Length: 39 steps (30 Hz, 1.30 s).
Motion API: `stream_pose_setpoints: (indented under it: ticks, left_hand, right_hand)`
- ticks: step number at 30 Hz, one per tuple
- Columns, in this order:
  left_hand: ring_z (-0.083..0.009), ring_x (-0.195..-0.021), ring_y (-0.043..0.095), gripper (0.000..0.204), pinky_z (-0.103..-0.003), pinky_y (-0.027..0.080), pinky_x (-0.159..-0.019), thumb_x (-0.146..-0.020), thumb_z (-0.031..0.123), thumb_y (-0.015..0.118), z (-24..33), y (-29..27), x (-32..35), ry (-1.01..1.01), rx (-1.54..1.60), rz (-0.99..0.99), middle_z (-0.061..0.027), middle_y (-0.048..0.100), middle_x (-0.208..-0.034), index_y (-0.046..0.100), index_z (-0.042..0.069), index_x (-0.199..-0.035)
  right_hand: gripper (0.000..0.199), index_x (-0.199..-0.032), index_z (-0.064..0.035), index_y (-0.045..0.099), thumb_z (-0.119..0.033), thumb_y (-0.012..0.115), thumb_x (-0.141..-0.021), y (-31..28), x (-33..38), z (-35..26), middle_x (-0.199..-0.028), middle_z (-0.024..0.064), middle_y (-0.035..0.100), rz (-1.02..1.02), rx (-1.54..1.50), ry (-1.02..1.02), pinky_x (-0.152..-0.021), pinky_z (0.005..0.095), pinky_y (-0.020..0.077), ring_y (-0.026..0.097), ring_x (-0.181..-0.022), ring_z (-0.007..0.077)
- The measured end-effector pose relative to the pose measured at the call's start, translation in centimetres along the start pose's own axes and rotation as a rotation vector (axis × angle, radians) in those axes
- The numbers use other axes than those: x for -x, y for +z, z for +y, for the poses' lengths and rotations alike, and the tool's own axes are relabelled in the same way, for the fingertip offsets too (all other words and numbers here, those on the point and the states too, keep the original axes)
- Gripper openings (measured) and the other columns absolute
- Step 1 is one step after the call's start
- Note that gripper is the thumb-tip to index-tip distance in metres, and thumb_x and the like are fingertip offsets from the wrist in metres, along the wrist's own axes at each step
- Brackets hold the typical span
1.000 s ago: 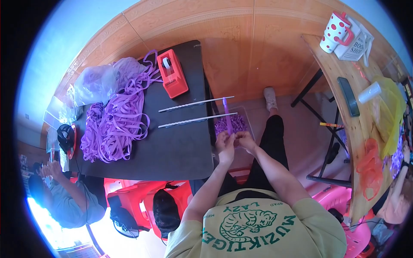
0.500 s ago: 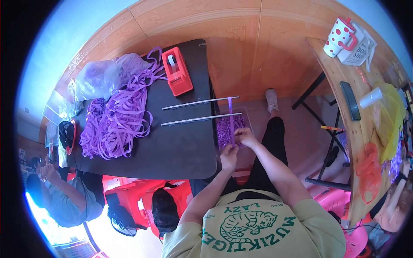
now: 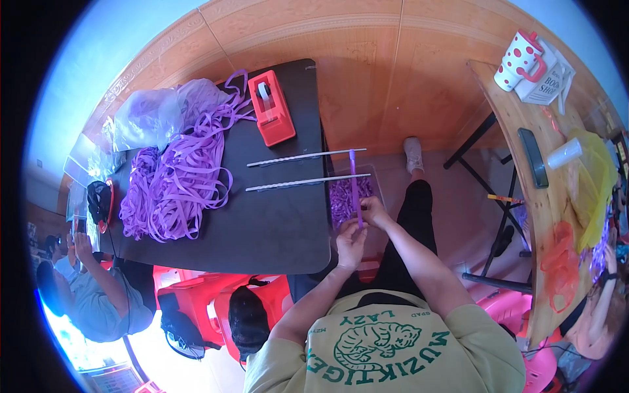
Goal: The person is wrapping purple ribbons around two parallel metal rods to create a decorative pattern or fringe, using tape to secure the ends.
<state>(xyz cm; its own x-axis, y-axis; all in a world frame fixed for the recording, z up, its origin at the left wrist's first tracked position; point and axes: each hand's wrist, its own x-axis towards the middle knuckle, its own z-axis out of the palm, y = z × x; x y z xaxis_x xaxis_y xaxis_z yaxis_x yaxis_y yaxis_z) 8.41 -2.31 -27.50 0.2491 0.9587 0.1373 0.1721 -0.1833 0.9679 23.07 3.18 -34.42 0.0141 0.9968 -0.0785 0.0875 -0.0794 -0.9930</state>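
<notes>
Raising both hands at eight o'clock from the centre of the view, a person in a grey-green shirt [image 3: 108, 308] is at the far left. At nine o'clock, a large loose heap of flat purple ribbon [image 3: 187, 173] lies on a black table with rounded corners [image 3: 268, 229]. A whitish translucent plastic bag [image 3: 144, 123] lies against the heap at ten o'clock. At seven o'clock, a black soft bag [image 3: 249, 321] hangs by a bright red plastic stool [image 3: 278, 298]. A red tape dispenser with a white roll [image 3: 274, 118] stands at eleven o'clock. Nearer the centre, two thin, silvery twisted rods — a far rod [image 3: 288, 159] and a near rod [image 3: 288, 184] — lie roughly parallel, tips jutting past the table's right edge.

Stretched between the far rod's tip and the hands is a flat purple ribbon strip [image 3: 355, 193], crossing the near rod; over or under, I cannot tell. The left hand [image 3: 352, 247], at five o'clock, pinches narrowly near the strip's lower end. The right hand [image 3: 375, 213], at one o'clock from it, also grips the strip narrowly — exact finger placement is too small to read. A pile of small purple pieces [image 3: 342, 204] lies below. On a light wooden table [image 3: 517, 144], a white tumbler with red dots [image 3: 517, 62] stands at two o'clock.
</notes>
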Motion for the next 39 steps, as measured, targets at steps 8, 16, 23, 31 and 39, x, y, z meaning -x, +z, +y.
stream_pose_setpoints:
  ticks: [8,16,23,31,39]
  left_hand:
    - [-0.0243,-0.088,0.062,0.036,-0.035,0.048,-0.080,-0.078,0.004,0.063,-1.4,0.5,-0.9,-0.205,-0.310,-0.071,-0.0131,0.062,-0.100,0.058,0.004,-0.114]
    - [-0.0218,-0.082,0.062,0.030,-0.033,0.049,-0.075,-0.078,0.003,0.063,-8.2,0.9,-2.9,-0.149,-0.132,-0.021,-0.0102,0.064,-0.094,0.060,0.004,-0.108]
    - [-0.0233,-0.084,0.062,0.028,-0.033,0.049,-0.076,-0.076,0.009,0.069,-9.1,1.9,-2.2,-0.211,0.023,0.042,-0.0106,0.064,-0.093,0.063,0.004,-0.103]
    - [-0.0245,-0.079,0.060,0.019,-0.034,0.047,-0.071,-0.074,0.019,0.075,-6.2,1.0,-2.0,-0.234,-0.233,0.160,-0.0120,0.061,-0.084,0.070,0.005,-0.086]
    - [-0.0162,-0.083,0.059,0.015,-0.027,0.044,-0.074,-0.079,0.013,0.071,7.1,-0.4,-6.3,-0.087,-0.016,0.182,-0.0074,0.061,-0.085,0.069,0.001,-0.087]
  right_hand:
    - [0.015,-0.081,-0.0001,0.065,0.010,0.059,-0.072,-0.6,-0.2,3.0,-0.073,0.0024,0.063,-0.026,-0.092,0.082,-0.057,0.0234,0.0449,0.057,-0.066,0.0090]
    - [0.008,-0.070,-0.0001,0.061,0.007,0.060,-0.067,-0.3,0.1,0.8,-0.065,0.0026,0.058,0.012,-0.204,0.128,-0.052,0.0265,0.0432,0.055,-0.060,0.0109]
    - [0.010,-0.076,-0.0008,0.063,0.008,0.065,-0.071,-0.8,-0.3,1.5,-0.070,0.0012,0.060,-0.038,-0.184,0.130,-0.058,0.0239,0.0465,0.057,-0.064,0.0097]
    - [0.004,-0.072,-0.0001,0.065,0.004,0.067,-0.072,-0.5,0.3,0.6,-0.069,0.0017,0.061,-0.085,-0.147,0.166,-0.057,0.0253,0.0451,0.054,-0.062,0.0091]
    - [0.007,-0.069,-0.0005,0.063,0.005,0.067,-0.069,-1.1,0.8,0.1,-0.065,0.0004,0.057,0.003,-0.249,0.202,-0.050,0.0240,0.0388,0.051,-0.057,0.0078]
